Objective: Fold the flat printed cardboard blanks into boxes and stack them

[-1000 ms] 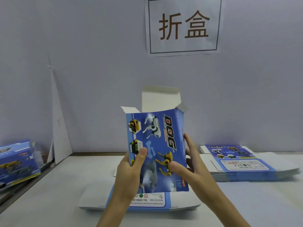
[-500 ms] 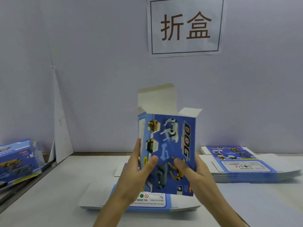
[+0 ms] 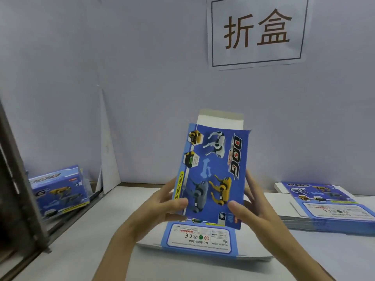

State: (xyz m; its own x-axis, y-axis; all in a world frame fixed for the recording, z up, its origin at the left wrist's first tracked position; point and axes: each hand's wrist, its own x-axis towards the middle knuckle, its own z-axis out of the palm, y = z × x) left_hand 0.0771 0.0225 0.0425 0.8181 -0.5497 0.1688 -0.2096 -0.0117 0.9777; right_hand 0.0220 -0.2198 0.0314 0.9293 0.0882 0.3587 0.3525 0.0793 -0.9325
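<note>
Cardboard blank [image 3: 213, 171], printed blue, is being held upright above the table [image 3: 101, 230]. The left hand [image 3: 160, 207] is pinching its lower left edge, thumb on the front face; the right hand [image 3: 255, 211] is gripping the lower right edge likewise. A white flap [image 3: 220, 120] is standing up at its top. Flat blanks are lying in one pile [image 3: 198, 240] directly beneath and in another pile [image 3: 324, 205] at the right. Folded boxes [image 3: 58, 191] are sitting at the far left.

A white flat table [image 3: 91, 240] fills the lower part of the frame. At lower centre, a low pile of flat blue-and-white printed cardboard blanks [image 3: 203, 242] lies on it. A separate, thicker stack of the same blanks [image 3: 324, 211] sits at the right edge, near the back wall.
</note>
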